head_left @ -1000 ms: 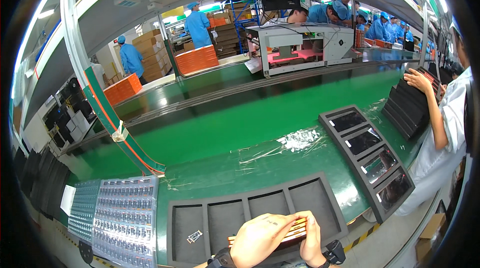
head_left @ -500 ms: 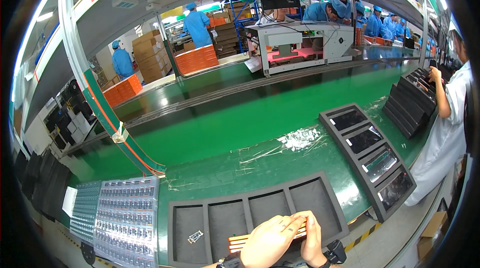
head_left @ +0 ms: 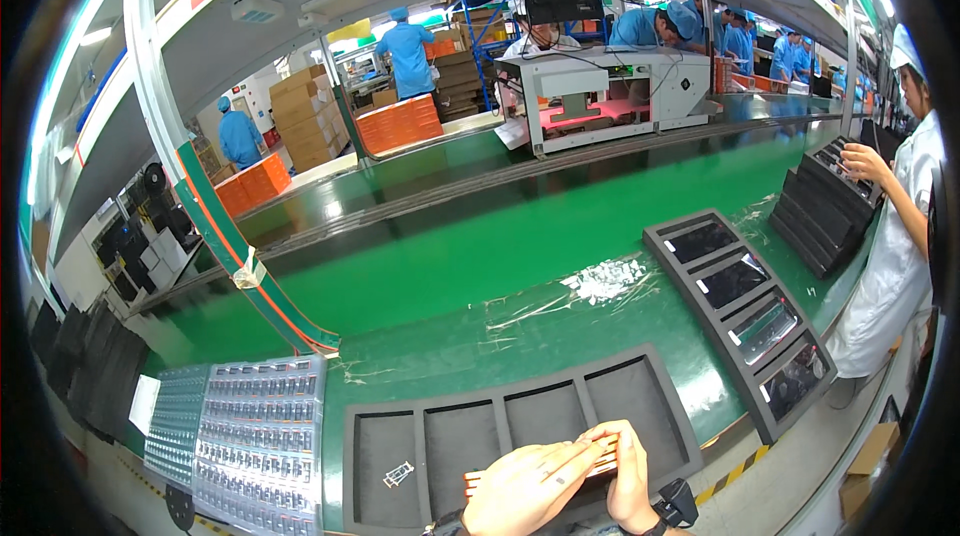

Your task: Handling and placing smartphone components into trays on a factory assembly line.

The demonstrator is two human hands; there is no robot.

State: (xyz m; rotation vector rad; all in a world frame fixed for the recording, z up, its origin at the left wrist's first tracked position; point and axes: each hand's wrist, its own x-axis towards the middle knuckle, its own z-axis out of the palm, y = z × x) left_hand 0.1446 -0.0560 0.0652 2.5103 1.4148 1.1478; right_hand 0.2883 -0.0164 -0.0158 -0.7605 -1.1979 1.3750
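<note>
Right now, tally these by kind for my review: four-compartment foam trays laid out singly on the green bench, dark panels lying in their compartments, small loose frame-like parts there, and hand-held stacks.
Four-compartment foam trays: 2 (near tray, right-hand tray)
Dark glossy panels: 4
Small frame-like part: 1
Stack of thin orange-edged pieces: 1
Total: 8

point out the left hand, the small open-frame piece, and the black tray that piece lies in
left hand (head_left: 528,488): head view, on the back of the hand
small open-frame piece (head_left: 399,474): head view, on its middle
black tray (head_left: 459,439): head view, on the bare floor of its second compartment from the left
</note>
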